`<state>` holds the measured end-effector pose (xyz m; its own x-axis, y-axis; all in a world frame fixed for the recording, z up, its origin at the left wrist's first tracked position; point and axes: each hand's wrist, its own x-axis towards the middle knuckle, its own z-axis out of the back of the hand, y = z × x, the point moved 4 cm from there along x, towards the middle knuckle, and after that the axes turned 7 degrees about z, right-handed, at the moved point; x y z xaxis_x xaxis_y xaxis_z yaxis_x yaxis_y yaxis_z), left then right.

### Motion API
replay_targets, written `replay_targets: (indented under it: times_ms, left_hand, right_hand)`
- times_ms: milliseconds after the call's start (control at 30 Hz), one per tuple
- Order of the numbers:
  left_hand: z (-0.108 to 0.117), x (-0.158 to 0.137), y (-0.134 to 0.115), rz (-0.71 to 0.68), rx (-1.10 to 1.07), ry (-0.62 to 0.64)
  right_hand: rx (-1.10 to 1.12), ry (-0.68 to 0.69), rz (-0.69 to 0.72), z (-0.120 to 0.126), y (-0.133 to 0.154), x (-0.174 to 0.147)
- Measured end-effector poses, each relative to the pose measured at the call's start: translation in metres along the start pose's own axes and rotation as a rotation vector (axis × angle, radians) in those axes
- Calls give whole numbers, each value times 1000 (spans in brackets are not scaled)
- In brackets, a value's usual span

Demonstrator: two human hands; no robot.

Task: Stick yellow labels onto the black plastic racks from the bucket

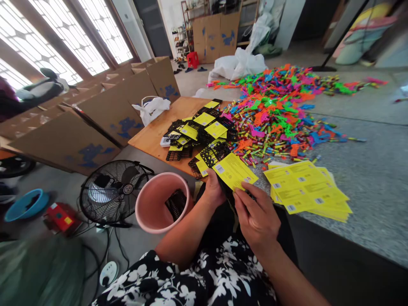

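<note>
My left hand is closed on a black plastic lattice piece, thumb on top beside a yellow printed card. The card lies over the lower part of that piece. At the card's near right corner, my right hand pinches its edge between thumb and fingers. Beyond my hands is a heap of black lattice pieces with yellow cards on a wooden board. To the right, a stack of yellow printed sheets rests on the grey stone surface.
Bright plastic toy guns and small coloured tubes form a large pile ahead. A pink bucket holding a black lattice piece stands at my left. Beside it are a floor fan and open cardboard boxes. Cables run across the floor.
</note>
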<state>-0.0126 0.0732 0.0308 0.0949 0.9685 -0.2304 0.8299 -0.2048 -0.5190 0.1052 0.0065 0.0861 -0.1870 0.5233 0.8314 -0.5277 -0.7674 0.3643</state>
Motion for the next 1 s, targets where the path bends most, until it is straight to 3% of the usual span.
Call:
replay_targets:
  times_ms: [133, 433, 667, 833, 900, 1000]
  left_hand:
    - [2, 0, 0, -4, 8, -8]
    - [-5, -2, -4, -22, 146, 126]
    - [-1, -2, -2, 64, 133, 78]
    - [1, -4, -5, 94, 139, 61]
    - [2, -6, -5, 109, 166, 108]
    - [7, -10, -3, 179, 208, 122]
  right_hand:
    - [8, 18, -7, -4, -1, -2]
    - [14, 58, -5, -7, 1, -4]
    - [-93, 135, -41, -9, 3, -5]
    - [-15, 169, -31, -3, -2, -2]
    - [18, 108, -134, 0, -17, 2]
    - [157, 121, -454, -2, -53, 6]
